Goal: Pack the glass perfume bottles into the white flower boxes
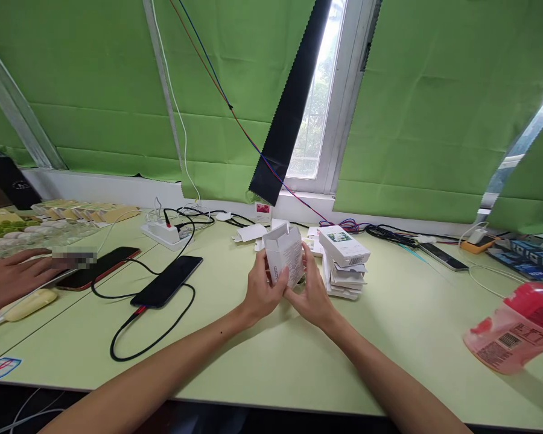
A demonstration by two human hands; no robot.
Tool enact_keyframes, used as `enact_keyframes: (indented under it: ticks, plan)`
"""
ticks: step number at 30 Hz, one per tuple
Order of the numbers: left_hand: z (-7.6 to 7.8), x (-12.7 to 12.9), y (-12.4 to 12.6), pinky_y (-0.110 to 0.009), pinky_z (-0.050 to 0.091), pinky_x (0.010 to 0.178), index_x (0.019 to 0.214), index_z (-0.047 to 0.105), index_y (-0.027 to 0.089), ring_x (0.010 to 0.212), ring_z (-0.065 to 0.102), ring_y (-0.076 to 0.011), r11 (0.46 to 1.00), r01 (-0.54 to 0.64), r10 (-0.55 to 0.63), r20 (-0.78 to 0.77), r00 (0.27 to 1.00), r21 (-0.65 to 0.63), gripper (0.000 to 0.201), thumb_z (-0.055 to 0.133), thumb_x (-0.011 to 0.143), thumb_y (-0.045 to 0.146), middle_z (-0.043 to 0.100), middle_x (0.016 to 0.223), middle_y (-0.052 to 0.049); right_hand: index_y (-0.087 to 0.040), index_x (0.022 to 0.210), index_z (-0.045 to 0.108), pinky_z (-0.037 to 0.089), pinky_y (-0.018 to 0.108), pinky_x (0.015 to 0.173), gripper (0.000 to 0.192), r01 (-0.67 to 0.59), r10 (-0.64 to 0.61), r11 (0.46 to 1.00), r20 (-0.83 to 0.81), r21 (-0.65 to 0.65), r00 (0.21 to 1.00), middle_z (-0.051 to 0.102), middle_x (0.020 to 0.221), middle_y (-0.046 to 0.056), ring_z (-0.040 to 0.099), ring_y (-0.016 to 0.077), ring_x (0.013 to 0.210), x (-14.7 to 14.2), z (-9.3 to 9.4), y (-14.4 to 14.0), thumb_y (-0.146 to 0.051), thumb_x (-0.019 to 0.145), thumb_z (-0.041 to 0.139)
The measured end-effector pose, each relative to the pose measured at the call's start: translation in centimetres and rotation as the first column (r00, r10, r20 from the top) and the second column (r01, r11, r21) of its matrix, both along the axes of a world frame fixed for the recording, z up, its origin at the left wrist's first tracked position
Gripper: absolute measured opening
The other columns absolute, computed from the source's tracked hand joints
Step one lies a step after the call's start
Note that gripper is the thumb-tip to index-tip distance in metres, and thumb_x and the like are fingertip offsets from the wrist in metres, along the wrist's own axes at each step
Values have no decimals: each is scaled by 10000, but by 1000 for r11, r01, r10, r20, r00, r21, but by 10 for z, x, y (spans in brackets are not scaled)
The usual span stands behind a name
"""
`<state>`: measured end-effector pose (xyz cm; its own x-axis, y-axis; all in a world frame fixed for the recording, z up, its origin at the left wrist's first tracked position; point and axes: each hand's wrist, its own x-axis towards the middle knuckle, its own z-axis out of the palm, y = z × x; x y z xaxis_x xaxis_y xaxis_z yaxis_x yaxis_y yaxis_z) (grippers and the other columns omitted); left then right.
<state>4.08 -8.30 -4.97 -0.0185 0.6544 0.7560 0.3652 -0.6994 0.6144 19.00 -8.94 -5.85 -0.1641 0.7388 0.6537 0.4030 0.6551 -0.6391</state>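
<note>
Between both hands, a small white carton (pixel 286 256) stands tilted above the table, its top flaps raised and dark print on its sides. My left hand (pixel 263 288) is closed around its left side, thumb across the front face. On the opposite side my right hand (pixel 314 289) grips it, fingers along the edge and thumb low near the bottom. Just right of my right hand is a stack of white cartons (pixel 346 280), flattened or partly folded. On top lies a closed carton with a flower picture (pixel 342 244). More loose white cartons (pixel 250 233) lie behind the held one.
A phone on a black cable (pixel 167 281) lies left, near a white power strip (pixel 165 234). Another person's hand (pixel 18 274) rests at far left by a second phone (pixel 111 263). A red-and-pink container (pixel 513 328) stands at right. Cables (pixel 389 234) run along the back.
</note>
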Motion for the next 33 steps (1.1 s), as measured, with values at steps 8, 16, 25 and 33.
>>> enact_keyframes:
  ticks: [8, 16, 25, 33]
  plan:
    - [6, -2, 2, -286, 557, 660, 1197, 508, 210, 807, 680, -181, 998, 43, -39, 79, 996, -48, 304, 541, 1005, 444, 710, 1016, -65, -241, 1660, 170, 456, 573, 1163, 929, -46, 40, 998, -108, -46, 993, 484, 1564, 176, 492, 341, 1438, -1, -1, 0, -439, 922, 699]
    - [7, -3, 2, -349, 583, 738, 1235, 504, 209, 895, 697, -220, 996, 56, -48, 111, 993, -67, 362, 512, 1021, 501, 715, 1073, -97, -245, 1646, 235, 561, 503, 1042, 842, -65, 59, 997, -143, -38, 988, 594, 1450, 161, 619, 302, 1277, -2, 2, -2, -471, 958, 664]
    - [3, -6, 5, -415, 574, 860, 1371, 491, 212, 1025, 678, -257, 991, 133, -133, -25, 991, 11, 439, 422, 1056, 510, 690, 1199, -137, -265, 1677, 211, 480, 552, 1150, 780, -63, 61, 998, -94, -15, 994, 492, 1591, 152, 524, 322, 1425, -2, -2, -1, -503, 1021, 560]
    - [5, -13, 10, -480, 529, 998, 1547, 405, 239, 1240, 609, -310, 982, 168, -152, -174, 973, 86, 545, 409, 1061, 486, 602, 1409, -168, -275, 1694, 151, 483, 523, 1149, 771, -105, 102, 994, -86, -29, 991, 391, 1678, 124, 474, 316, 1481, 0, -2, -1, -518, 1048, 496]
